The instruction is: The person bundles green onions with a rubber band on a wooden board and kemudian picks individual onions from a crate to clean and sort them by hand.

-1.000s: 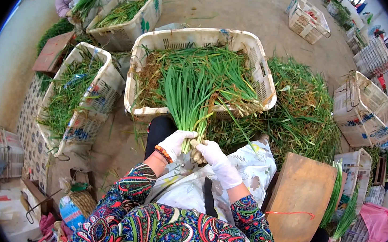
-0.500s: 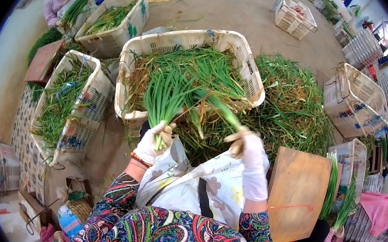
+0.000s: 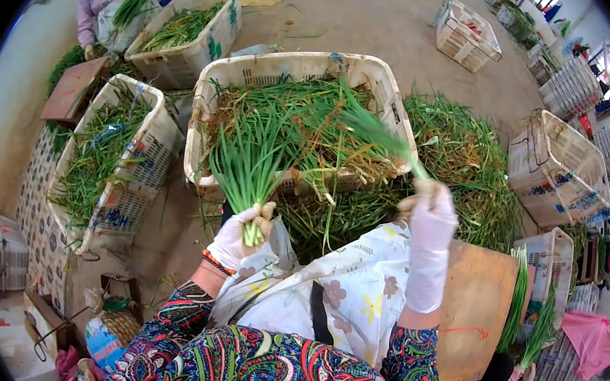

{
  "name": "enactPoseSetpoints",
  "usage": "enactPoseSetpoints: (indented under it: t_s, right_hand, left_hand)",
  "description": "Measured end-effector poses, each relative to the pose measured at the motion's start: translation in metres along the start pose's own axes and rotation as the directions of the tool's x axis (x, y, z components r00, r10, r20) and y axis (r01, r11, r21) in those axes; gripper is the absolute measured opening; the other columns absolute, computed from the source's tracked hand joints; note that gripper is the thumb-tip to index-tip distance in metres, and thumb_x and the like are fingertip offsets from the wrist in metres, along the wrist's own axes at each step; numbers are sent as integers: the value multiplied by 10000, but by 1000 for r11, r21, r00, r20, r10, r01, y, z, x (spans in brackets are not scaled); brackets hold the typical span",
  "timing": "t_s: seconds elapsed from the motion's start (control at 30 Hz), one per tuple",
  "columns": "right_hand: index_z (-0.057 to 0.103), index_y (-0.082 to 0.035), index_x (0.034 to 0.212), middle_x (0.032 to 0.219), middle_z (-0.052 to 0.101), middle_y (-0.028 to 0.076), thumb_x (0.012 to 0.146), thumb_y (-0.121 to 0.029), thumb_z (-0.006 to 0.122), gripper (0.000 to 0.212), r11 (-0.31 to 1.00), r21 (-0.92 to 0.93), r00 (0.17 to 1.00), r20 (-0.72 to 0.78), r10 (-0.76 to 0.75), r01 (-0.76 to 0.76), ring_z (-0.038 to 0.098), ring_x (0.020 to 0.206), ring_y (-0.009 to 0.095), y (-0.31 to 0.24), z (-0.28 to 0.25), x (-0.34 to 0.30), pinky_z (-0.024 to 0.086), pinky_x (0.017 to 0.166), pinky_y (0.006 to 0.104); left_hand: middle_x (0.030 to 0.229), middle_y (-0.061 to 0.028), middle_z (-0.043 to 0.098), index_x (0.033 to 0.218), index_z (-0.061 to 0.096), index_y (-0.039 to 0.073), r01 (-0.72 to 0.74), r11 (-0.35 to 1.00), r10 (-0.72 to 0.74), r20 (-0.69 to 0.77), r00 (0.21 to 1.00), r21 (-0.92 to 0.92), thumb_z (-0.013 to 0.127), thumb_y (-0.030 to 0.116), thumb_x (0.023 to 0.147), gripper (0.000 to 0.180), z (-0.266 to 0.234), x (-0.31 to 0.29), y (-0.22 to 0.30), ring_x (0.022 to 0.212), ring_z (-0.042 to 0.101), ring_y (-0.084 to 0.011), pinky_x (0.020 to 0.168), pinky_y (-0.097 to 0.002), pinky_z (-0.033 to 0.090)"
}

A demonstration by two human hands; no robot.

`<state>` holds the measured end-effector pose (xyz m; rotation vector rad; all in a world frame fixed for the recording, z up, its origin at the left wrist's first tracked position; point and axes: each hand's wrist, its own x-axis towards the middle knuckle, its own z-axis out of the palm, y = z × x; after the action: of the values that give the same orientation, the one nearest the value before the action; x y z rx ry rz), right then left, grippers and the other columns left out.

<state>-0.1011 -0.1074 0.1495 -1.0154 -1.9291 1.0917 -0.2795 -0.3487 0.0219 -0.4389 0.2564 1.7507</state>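
Over the near rim of a large white plastic crate, a bunch of long green leafy stalks fans out, its pale stem ends gathered low in the left hand. That hand, white-gloved, is wrapped tightly round the stems, with a beaded bracelet at its wrist. Farther right, the gloved right hand grips a thinner sheaf of stalks, raised beside the crate's right side, its leaves blurred and pointing up over the crate. Loose green and browned leaves fill the crate; a heap of leaves lies against its right. A floral apron covers the lap, with a wooden board just to the right. At upper left, a co-worker holds more green stalks.
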Motion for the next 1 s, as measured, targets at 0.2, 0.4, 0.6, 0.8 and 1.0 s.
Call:
enactPoseSetpoints:
  t_s: [0.2,0.4,0.6,0.8,1.0]
  right_hand:
    - [525,-51,997,496,525,49,836,-217,494,233,801,-330,861,293,-416,500,514,395,206,44,86,-97,401,362,319]
    - [451,-52,1174,595,547,107,809,-188,518,396,767,-397,734,665,-139,504,544,470,224,41,99,-149,424,427,333]
    - [545,-52,1054,902,601,125,810,-274,496,334,950,-295,689,668,280,-100,586,767,235,54,87,-90,464,650,324]
    - [618,-4,736,680,609,119,728,-348,608,344,875,72,734,580,353,-478,566,618,182,81,141,-91,453,591,325]
    - [564,-36,780,776,574,153,764,-285,534,251,998,-43,900,435,-19,41,564,745,317,73,134,-96,440,648,394]
  left_hand:
    - [885,-71,601,1051,515,22,29,941,-13,-49,999,337,480,154,854,240,13,3,-49,661,572,-135,639,-291,500]
    - [905,-63,593,1112,503,7,103,924,-59,-130,990,368,481,143,849,297,-5,-4,-46,756,580,-167,698,-281,485]
    - [905,-73,589,1111,496,-27,96,885,-29,-151,988,455,491,125,839,312,0,-4,-43,764,574,-136,677,-243,484]
    - [829,-39,593,992,529,58,187,837,-55,-262,964,514,448,213,855,222,3,0,-53,685,569,-154,614,-290,484]
    - [791,-41,595,896,553,36,93,798,77,-253,964,596,443,133,833,160,-15,13,-43,652,565,-143,586,-235,473]
